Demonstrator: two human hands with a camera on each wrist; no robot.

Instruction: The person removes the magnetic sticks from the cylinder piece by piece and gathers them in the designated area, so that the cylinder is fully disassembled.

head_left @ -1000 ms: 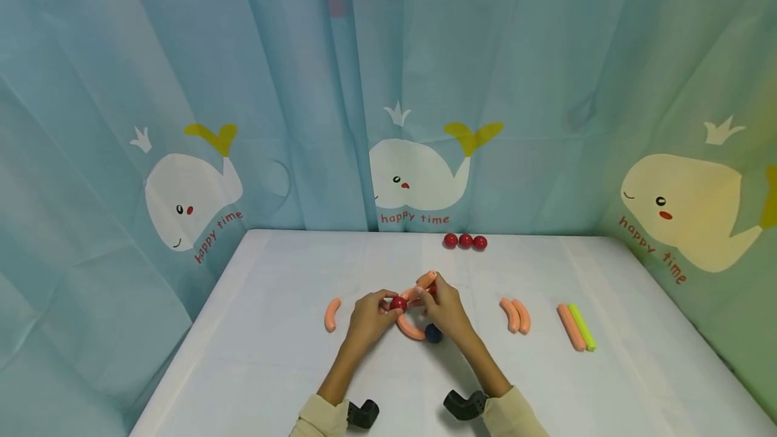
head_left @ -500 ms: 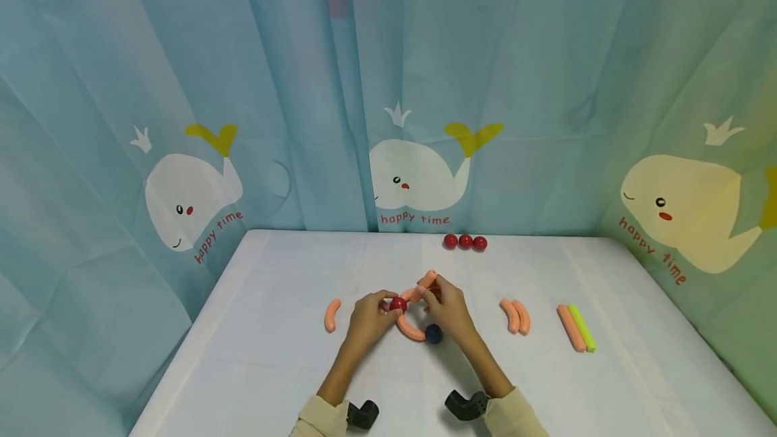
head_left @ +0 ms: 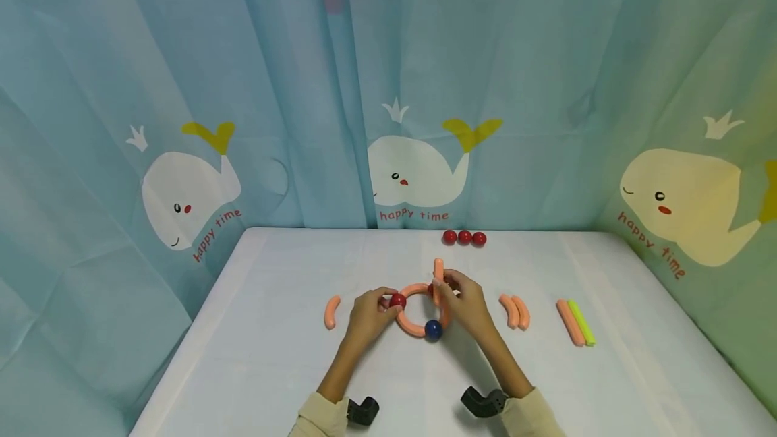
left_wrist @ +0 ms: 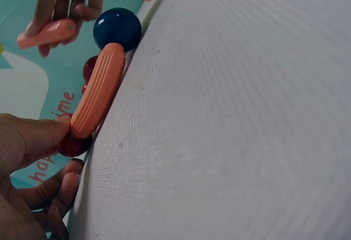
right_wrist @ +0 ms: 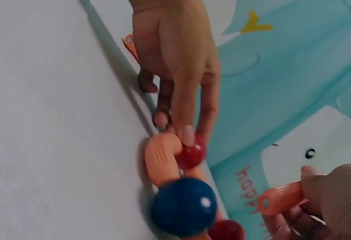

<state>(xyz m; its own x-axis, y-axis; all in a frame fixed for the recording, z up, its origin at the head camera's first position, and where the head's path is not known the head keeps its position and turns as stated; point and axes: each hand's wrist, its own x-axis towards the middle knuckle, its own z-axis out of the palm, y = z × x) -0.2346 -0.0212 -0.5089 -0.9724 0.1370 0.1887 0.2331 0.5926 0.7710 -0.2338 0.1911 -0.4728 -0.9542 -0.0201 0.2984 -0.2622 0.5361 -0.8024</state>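
A ring of curved orange rods (head_left: pixel 415 329) joined by red and blue balls lies at the middle of the table. My left hand (head_left: pixel 371 315) pinches the ring's left red ball (head_left: pixel 397 301) between thumb and fingers. The blue ball (head_left: pixel 434 330) sits at the ring's near side, seen large in the right wrist view. My right hand (head_left: pixel 466 301) holds a straight orange rod (head_left: pixel 438 270) over the ring's far right side. Another red ball (head_left: pixel 431 290) there is partly hidden by rod and fingers. In the left wrist view, the held rod (left_wrist: pixel 55 33) appears apart from the blue ball (left_wrist: pixel 117 29).
Three red balls (head_left: pixel 464 238) line the table's far edge. One curved orange rod (head_left: pixel 331 312) lies left of the ring, two more curved rods (head_left: pixel 514 312) to the right. Farther right are a straight orange rod (head_left: pixel 570 323) and a green rod (head_left: pixel 582 323), side by side.
My right hand has shifted right, and its rod has turned from slanted to nearly lengthwise in the head view. More of the ring shows. My left hand has stayed on the red ball.
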